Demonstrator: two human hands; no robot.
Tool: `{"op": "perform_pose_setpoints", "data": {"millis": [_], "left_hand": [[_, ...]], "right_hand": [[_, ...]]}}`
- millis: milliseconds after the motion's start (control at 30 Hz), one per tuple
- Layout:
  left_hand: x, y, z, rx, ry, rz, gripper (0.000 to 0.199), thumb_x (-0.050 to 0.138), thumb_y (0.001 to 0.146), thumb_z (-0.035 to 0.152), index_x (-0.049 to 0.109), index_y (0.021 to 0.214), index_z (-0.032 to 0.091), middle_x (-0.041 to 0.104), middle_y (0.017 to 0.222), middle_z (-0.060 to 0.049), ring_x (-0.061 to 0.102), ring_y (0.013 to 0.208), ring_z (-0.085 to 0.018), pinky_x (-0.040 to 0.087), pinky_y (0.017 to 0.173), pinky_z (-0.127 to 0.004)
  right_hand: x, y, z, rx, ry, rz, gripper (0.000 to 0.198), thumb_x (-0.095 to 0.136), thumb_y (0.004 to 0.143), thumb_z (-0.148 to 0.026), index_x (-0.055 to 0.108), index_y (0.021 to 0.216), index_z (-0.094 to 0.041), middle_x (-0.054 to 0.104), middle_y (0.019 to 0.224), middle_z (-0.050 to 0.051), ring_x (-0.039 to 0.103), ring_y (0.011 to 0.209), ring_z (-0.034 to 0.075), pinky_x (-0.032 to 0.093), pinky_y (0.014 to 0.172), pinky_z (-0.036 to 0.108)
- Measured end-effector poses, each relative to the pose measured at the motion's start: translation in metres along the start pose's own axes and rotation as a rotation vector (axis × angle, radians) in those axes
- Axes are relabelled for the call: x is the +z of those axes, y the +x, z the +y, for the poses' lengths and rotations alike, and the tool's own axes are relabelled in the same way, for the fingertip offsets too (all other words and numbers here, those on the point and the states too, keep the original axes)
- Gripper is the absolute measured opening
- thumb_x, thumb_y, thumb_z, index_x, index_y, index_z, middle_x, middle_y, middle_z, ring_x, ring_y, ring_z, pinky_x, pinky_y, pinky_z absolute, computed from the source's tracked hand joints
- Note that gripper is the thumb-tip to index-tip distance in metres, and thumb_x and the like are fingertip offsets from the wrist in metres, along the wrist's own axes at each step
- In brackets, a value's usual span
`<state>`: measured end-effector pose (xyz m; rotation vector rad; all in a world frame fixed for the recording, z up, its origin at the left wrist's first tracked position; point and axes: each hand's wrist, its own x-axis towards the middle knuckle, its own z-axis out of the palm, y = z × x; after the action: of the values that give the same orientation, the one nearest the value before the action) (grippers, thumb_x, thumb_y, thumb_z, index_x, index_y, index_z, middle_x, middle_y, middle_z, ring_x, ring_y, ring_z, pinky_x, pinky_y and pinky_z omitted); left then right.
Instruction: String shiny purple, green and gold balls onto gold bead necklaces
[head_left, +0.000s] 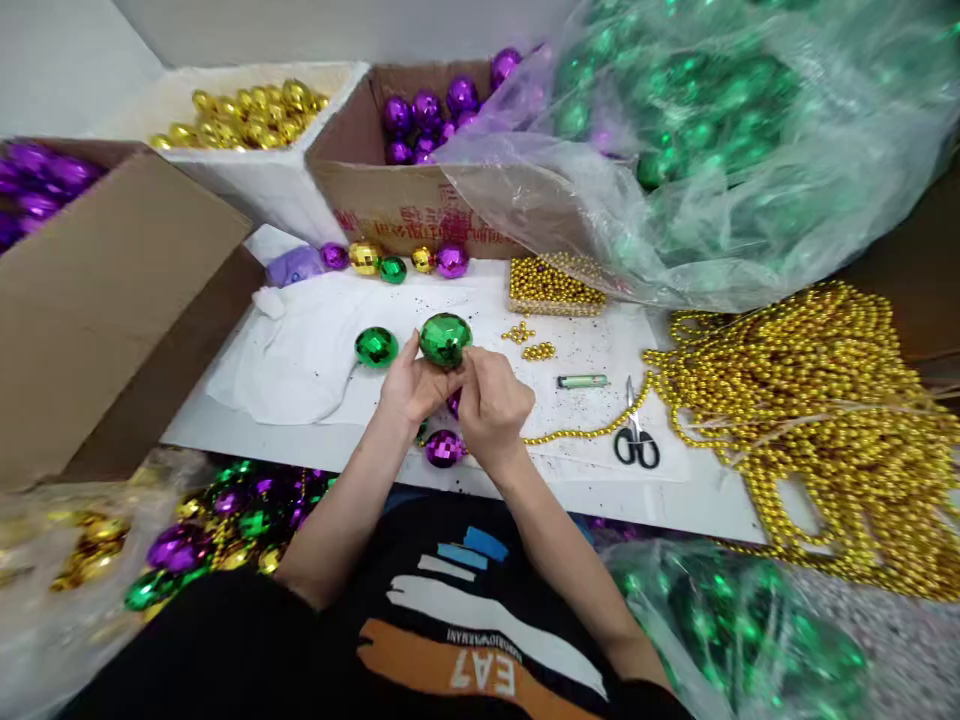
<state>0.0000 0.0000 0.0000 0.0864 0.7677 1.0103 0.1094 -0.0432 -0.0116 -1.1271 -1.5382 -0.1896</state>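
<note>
A shiny green faceted ball ornament [445, 338] rests in the fingers of my left hand [421, 383], above the white cloth. Close against its lower right side, my right hand [495, 400] is closed in a pinch; what the fingertips grip is hidden. A second green ball [376, 346] lies on the cloth just left of my hands. Below them sits a purple faceted ball [445, 448], with more purple partly covered by my right hand. From near my right wrist a gold bead string [577, 434] runs right toward a large gold bead heap [810, 400].
Black-handled scissors [636, 440], a green lighter [582, 381] and a tray of gold beads [551, 290] lie to the right. Behind stand a cardboard box [420, 195] of purple balls and a white foam box [300, 185]. A plastic bag [705, 230] of green balls overhangs the back right.
</note>
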Motion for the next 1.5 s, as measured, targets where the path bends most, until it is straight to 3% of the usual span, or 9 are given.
{"op": "perform_pose_setpoints", "data": {"millis": [200,467,600,767,933,1067,1167,1300,1500], "left_hand": [[-0.001,0.005,-0.005,-0.011,0.018,-0.048,0.048,0.032,0.102,0.047,0.061,0.113,0.01,0.073,0.094,-0.013,0.071,0.097,-0.025,0.057,0.091,-0.039],[0.001,0.018,0.014,0.061,0.196,-0.169,0.033,0.045,0.097,0.041,0.064,0.109,0.017,0.072,0.102,-0.011,0.068,0.104,-0.027,0.055,0.094,-0.047],[0.006,0.048,0.027,0.283,0.316,-0.074,0.02,0.063,0.088,0.035,0.068,0.1,0.02,0.071,0.107,-0.008,0.065,0.103,-0.024,0.054,0.092,-0.041],[0.017,0.074,0.043,0.566,0.52,0.008,0.014,0.073,0.079,0.031,0.07,0.084,0.019,0.072,0.106,-0.004,0.063,0.105,-0.02,0.05,0.086,-0.03],[0.035,0.069,0.053,0.805,0.768,-0.062,0.015,0.07,0.086,0.035,0.072,0.084,0.021,0.072,0.118,-0.005,0.058,0.121,-0.02,0.045,0.098,-0.032],[0.051,0.063,0.047,0.913,0.899,-0.136,0.017,0.068,0.088,0.035,0.073,0.083,0.02,0.071,0.119,-0.006,0.059,0.12,-0.019,0.046,0.101,-0.034],[0.055,0.063,0.041,0.929,0.911,-0.17,0.017,0.066,0.09,0.035,0.073,0.085,0.02,0.07,0.121,-0.006,0.062,0.117,-0.019,0.048,0.101,-0.036],[0.044,0.066,0.043,0.876,0.885,-0.229,0.023,0.059,0.094,0.04,0.072,0.098,0.022,0.066,0.13,-0.007,0.063,0.116,-0.02,0.05,0.098,-0.037],[0.022,0.061,0.036,0.622,1.133,-0.538,0.072,0.084,0.069,0.034,0.057,0.135,0.031,0.057,0.143,-0.007,0.049,0.135,-0.03,0.04,0.11,-0.049]], "right_hand": [[0.009,-0.008,0.008,0.129,0.002,-0.098,0.026,0.041,0.101,-0.014,0.066,0.102,-0.017,0.071,0.086,0.007,0.068,0.081,0.014,0.05,0.069,0.024],[0.004,0.002,0.025,0.351,-0.041,-0.181,0.028,0.046,0.101,-0.027,0.069,0.089,-0.019,0.062,0.081,0.005,0.057,0.071,0.014,0.04,0.062,0.026],[0.008,0.015,0.052,0.518,0.133,-0.246,0.021,0.054,0.093,-0.026,0.066,0.077,-0.019,0.064,0.076,0.003,0.058,0.074,0.016,0.043,0.069,0.029],[0.017,0.025,0.087,0.852,0.335,-0.577,0.011,0.058,0.085,-0.022,0.069,0.083,-0.018,0.064,0.067,-0.001,0.054,0.054,0.014,0.045,0.059,0.028],[0.008,0.031,0.103,0.626,0.183,-0.546,0.037,0.051,0.083,-0.013,0.07,0.113,-0.02,0.072,0.101,0.007,0.065,0.085,0.02,0.051,0.085,0.04],[0.012,0.04,0.101,0.482,0.294,-0.469,0.028,0.055,0.084,-0.022,0.072,0.107,-0.022,0.071,0.109,0.007,0.063,0.1,0.022,0.047,0.096,0.043],[0.024,0.04,0.097,0.673,0.527,-0.54,0.017,0.063,0.081,-0.035,0.071,0.082,-0.02,0.071,0.084,0.004,0.065,0.083,0.02,0.051,0.076,0.034],[0.028,0.038,0.095,0.985,0.791,-0.472,0.029,0.071,0.076,-0.048,0.066,0.077,-0.019,0.063,0.064,0.0,0.055,0.055,0.011,0.031,0.044,0.021],[0.001,0.076,0.067,0.863,0.98,-0.35,0.031,0.073,0.08,-0.05,0.065,0.082,-0.021,0.049,0.057,-0.007,0.025,0.041,0.004,0.018,0.037,0.02]]}}
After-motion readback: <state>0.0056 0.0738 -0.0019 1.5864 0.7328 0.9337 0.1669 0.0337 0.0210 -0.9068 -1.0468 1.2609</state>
